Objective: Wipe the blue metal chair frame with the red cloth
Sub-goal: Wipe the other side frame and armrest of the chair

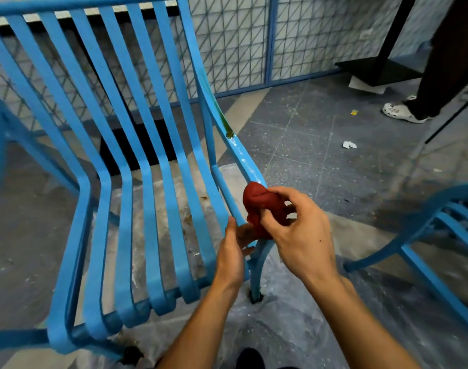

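Note:
The blue metal chair frame (137, 161) fills the left and middle, slatted seat and back facing me. Its right armrest (240, 153) runs down toward my hands and carries a greenish-brown stain (228, 133) higher up, with a wet sheen below it. My right hand (299, 235) is shut on the bunched red cloth (262, 206), which sits against the lower end of that armrest. My left hand (232, 251) rests just below, thumb on the armrest's inner edge and fingers touching the cloth's bottom fold.
A second blue chair (440, 230) stands at the right. Another person's leg and white shoe (403, 113) are at the far right near a black table base (382, 70). Paper scraps (349, 145) lie on the grey tiled floor. A wire-mesh fence (240, 43) runs behind.

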The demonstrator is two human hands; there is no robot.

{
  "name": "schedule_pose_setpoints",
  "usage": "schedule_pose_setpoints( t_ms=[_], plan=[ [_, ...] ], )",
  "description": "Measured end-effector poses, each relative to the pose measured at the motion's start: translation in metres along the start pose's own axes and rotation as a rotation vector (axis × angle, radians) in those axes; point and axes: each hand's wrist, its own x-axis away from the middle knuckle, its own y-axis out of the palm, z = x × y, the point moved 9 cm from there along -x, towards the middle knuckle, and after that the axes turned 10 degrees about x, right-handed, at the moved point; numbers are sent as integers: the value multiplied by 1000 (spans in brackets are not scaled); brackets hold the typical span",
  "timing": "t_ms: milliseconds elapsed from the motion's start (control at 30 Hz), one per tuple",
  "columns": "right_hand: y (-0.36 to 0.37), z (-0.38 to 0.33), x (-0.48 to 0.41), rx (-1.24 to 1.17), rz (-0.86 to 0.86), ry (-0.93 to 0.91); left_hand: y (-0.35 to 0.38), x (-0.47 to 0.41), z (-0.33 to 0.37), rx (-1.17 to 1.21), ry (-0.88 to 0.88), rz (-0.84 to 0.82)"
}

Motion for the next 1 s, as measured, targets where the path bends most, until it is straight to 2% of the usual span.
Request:
schedule_pose_setpoints(
  t_ms=[200, 367, 467, 633, 733, 1000],
  plan=[
    [1, -43, -30, 296, 0, -53, -2, -4, -7, 9, -49, -56],
    [22, -82, -56, 455, -129, -147, -2, 0, -7, -37, -46, -104],
    [31, -99, -69, 388, -181, -160, 1, 2, -5, -77, -53, -126],
    [0, -91, -91, 219, -84, -74, 4, 2, -3, -100, -78, -176],
    [-16, -75, -96, 280, -53, -23, 5, 3, -1, -98, -90, -188],
    [2, -72, -90, 451, -175, -12, 9, 6, 1, -154, -73, -216]
  ],
)
